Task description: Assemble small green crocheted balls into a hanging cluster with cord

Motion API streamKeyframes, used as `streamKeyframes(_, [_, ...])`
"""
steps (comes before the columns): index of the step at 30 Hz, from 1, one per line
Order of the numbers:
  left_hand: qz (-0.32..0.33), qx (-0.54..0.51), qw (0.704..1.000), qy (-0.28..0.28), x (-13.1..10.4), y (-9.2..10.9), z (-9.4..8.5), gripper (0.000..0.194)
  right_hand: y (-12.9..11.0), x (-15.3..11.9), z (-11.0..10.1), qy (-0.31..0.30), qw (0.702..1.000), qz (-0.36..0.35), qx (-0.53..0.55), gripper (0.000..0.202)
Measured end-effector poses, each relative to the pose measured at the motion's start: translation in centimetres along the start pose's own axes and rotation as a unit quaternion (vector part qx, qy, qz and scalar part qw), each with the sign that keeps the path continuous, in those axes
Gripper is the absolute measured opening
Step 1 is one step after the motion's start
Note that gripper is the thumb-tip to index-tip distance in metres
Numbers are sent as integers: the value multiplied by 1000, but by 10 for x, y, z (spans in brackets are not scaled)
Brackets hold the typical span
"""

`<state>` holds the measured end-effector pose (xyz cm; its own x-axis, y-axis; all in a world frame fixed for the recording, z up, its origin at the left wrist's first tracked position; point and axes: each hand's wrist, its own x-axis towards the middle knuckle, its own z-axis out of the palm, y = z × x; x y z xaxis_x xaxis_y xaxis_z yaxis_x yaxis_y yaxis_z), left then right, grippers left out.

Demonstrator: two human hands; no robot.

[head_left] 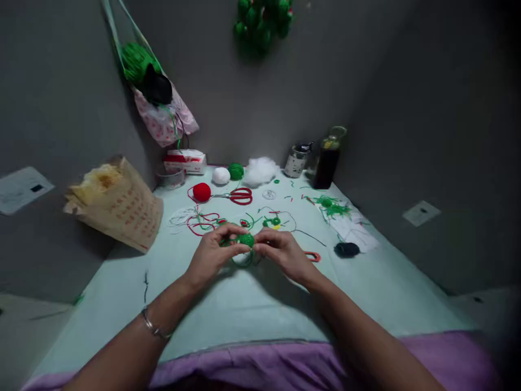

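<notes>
A small green crocheted piece (246, 239) is held up over the middle of the table. My left hand (217, 247) pinches its left side between thumb and fingers. My right hand (280, 251) has its thumb and fingertips closed together at the piece's right edge; whether a hook or needle is in them is too small to see. A loop of green yarn (242, 263) hangs under the piece. Just beyond the hands lie red yarn strands (195, 227) and small green bits (272, 221).
Red-handled scissors (241, 196), a red yarn ball (202, 192), a white ball (221, 175), a green ball (236, 171) and white stuffing (260, 171) lie farther back. A paper bag (122, 209) stands left. A dark bottle (326, 163) and dark yarn (346, 250) are right.
</notes>
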<state>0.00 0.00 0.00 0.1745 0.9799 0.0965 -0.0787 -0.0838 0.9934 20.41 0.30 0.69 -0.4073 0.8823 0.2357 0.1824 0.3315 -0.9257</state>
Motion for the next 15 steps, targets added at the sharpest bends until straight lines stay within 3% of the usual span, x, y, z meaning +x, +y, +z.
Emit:
streamKeyframes(7, [9,0,1000,6,1,5,3,22,0,1,-8,-32,999,-4,39,10])
streamKeyframes(15, [13,-3,1000,-15,-4,4,8,21,5,2,4,-27,978,107,179,19])
